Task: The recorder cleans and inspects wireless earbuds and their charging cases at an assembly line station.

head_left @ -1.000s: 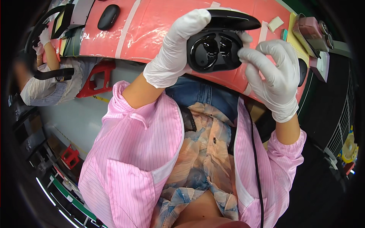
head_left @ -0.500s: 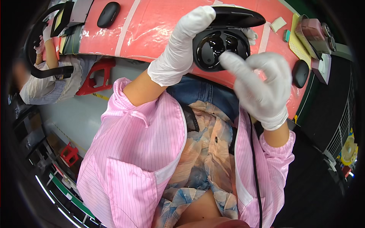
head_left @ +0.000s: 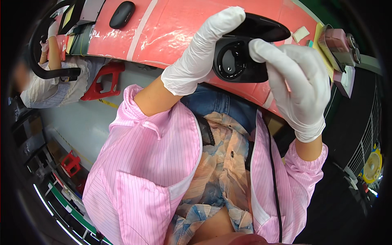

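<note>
A black earbud charging case is held above the table's near edge, its glossy lid raised. My left hand grips it from the left side, with the thumb reaching up to the lid. In the case's left well a shiny dark rounded shape shows; whether it is an earbud I cannot tell. The gloved fingers of my right hand are bent together over the right half of the case, touching it. They cover the right well, and whatever they pinch is hidden. Both hands wear white gloves.
Another closed black case lies on the pink-covered table at the far left. Right of my hands are a white pad and a rack with pinkish containers. At left, another person's arm works near a black curved frame.
The held case has shifted slightly right and down. My right hand has moved right, and its fingers now bend over the right well instead of pointing at the case's middle.
</note>
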### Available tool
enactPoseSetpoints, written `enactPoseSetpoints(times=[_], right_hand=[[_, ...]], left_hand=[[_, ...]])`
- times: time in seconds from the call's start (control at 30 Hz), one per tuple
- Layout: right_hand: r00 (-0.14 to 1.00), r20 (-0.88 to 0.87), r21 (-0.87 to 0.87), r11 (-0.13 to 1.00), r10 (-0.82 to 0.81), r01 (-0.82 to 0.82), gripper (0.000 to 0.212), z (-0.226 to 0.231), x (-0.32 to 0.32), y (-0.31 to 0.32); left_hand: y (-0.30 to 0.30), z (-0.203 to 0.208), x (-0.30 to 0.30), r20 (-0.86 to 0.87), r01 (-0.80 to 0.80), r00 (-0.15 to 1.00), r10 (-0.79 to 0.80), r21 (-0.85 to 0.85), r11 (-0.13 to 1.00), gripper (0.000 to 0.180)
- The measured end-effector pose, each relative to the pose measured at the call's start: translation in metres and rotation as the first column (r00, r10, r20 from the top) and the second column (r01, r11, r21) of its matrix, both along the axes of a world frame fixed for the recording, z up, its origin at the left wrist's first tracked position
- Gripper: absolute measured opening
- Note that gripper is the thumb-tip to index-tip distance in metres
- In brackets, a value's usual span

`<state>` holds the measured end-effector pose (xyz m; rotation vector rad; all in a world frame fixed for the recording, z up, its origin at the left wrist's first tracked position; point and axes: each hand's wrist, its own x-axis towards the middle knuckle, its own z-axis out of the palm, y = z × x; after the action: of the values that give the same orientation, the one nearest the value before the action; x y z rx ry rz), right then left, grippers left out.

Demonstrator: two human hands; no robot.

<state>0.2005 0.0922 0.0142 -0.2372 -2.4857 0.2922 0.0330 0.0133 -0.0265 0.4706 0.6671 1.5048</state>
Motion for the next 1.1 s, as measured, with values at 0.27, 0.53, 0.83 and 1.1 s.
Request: enactPoseSetpoints(times=[0.27, 0.53, 0.83, 1.1], right_hand=[[0.979, 0.152, 0.295, 0.951, -0.136, 0.087, 0.034, 0.006, -0.002, 0.002], [0.984, 0.169, 0.198, 0.980, -0.064, 0.029, 0.031, -0.002, -0.006, -0.013], [0.978, 0.149, 0.283, 0.954, -0.148, 0.101, 0.038, 0.003, -0.005, -0.016], [0.974, -0.077, -0.081, 0.975, -0.215, 0.209, 0.028, -0.009, 0.030, -0.002]], left_hand=[[-0.009, -0.003, -0.006, 0.000, 0.033, 0.999, -0.033, -0.012, 0.999, 0.048], [-0.003, 0.004, -0.008, -0.495, 0.015, 0.869, 0.026, 0.078, 0.997, 0.084], [-0.009, -0.002, -0.001, -0.018, -0.043, 0.999, 0.042, -0.073, 0.996, 0.043], [0.003, -0.002, -0.004, -0.164, 0.102, 0.985, -0.048, 0.342, 0.934, 0.070]])
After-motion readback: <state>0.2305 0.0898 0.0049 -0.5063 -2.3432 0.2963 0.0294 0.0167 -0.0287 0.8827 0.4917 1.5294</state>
